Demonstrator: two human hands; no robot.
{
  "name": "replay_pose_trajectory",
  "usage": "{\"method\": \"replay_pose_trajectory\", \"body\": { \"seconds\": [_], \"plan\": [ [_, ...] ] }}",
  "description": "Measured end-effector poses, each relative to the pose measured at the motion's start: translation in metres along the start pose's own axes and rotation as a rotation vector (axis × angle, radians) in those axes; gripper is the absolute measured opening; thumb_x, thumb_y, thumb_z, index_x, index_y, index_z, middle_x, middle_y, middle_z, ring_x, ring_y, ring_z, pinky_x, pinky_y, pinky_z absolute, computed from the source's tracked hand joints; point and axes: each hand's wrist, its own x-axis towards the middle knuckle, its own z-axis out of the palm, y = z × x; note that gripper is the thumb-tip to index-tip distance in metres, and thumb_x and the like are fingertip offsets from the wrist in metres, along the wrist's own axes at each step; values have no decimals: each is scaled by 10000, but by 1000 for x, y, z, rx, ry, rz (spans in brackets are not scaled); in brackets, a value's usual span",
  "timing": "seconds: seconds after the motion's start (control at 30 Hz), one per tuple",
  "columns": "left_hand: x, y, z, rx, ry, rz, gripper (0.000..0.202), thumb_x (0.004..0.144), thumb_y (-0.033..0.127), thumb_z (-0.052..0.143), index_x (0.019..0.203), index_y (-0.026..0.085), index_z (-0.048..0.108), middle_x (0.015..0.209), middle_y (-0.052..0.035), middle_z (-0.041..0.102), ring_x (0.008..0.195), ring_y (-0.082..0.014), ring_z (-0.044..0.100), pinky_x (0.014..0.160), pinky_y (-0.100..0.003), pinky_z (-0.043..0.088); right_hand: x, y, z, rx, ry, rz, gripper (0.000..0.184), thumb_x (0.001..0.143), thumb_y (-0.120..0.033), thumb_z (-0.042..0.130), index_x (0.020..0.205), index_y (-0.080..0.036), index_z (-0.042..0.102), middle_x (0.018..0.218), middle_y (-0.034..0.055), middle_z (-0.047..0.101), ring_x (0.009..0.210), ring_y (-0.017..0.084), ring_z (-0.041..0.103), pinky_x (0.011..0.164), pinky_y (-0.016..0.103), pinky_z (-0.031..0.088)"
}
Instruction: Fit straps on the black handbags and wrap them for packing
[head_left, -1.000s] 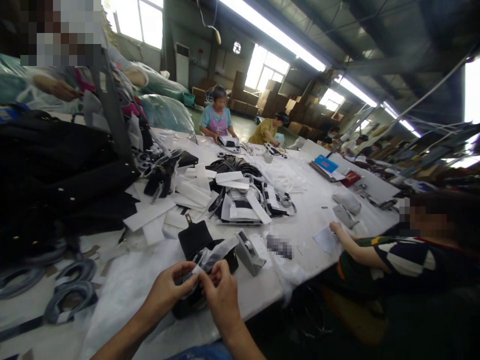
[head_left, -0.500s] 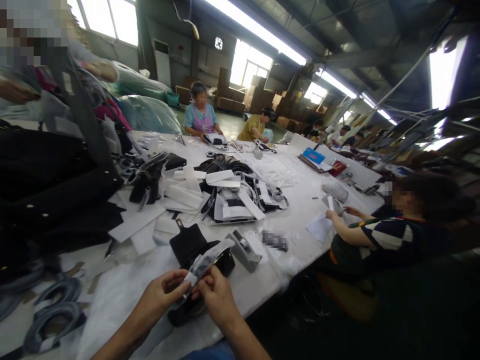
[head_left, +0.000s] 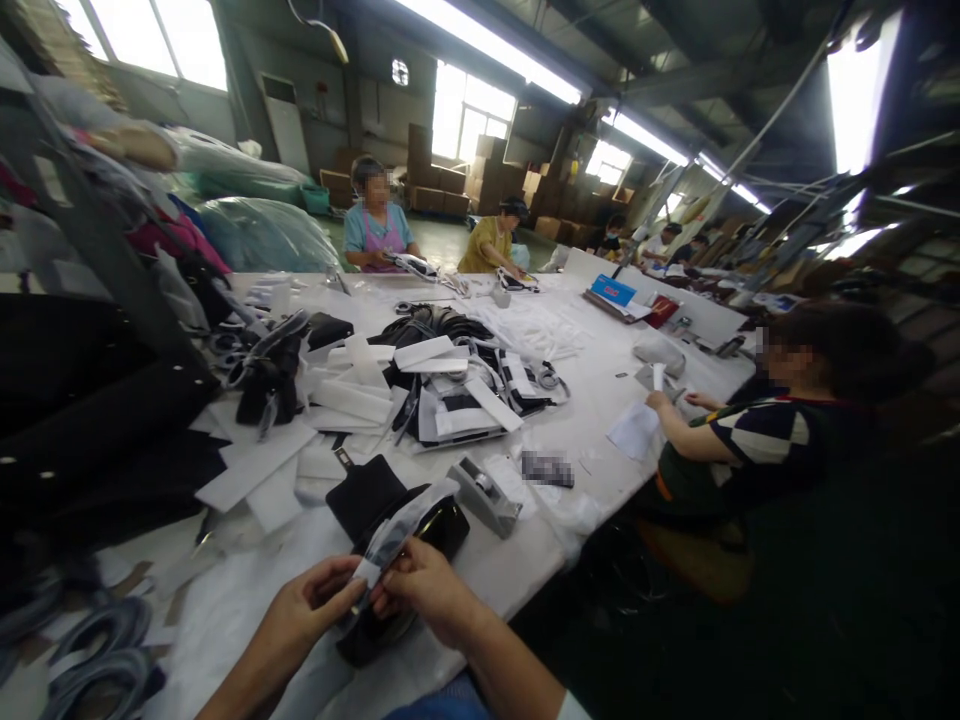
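Both my hands work over a black handbag [head_left: 367, 498] that lies with its flap folded back near the table's front edge. A strap wrapped in translucent film [head_left: 401, 522] runs across the bag. My left hand [head_left: 324, 598] pinches the wrapped strap between thumb and fingers, beside a small white band round it. Just to the right, my right hand [head_left: 421, 590] has its fingers closed on the same strap. Its fingertips are partly hidden. Beyond the bag stands a grey tape dispenser [head_left: 486, 497].
A heap of black bags and white foam sheets [head_left: 450, 415] covers mid-table. Wrapped strap coils [head_left: 105, 640] lie at lower left, beneath a large black bag stack [head_left: 82, 400]. A co-worker [head_left: 757, 430] sits at the right, and two people [head_left: 375, 225] work across the table.
The view has shifted, so the background sits further left and higher. My hands stay on the wrapped strap, and my right forearm has swung outward to the right.
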Motion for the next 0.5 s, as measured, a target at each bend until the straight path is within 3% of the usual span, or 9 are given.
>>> {"method": "replay_pose_trajectory", "body": {
  "seconds": [0.23,0.5],
  "plan": [
    [-5,6,4,33,66,-45,514,700,572,804,1011,165,759,978,-89,820,980,-314,743,796,-307,588,-16,-1,3,-1,109,-79,283,679,-325,717,857,-176,557,653,-17,699,459,88,564,512,209,460],
    [-1,4,2,31,84,-87,560,646,579,841,1016,170,743,954,-82,824,993,-318,743,821,-312,591,-26,3,6,-55,170,-133,273,725,-353,684,827,-211,474,643,-13,711,418,95,554,470,210,461]
  ]
}}
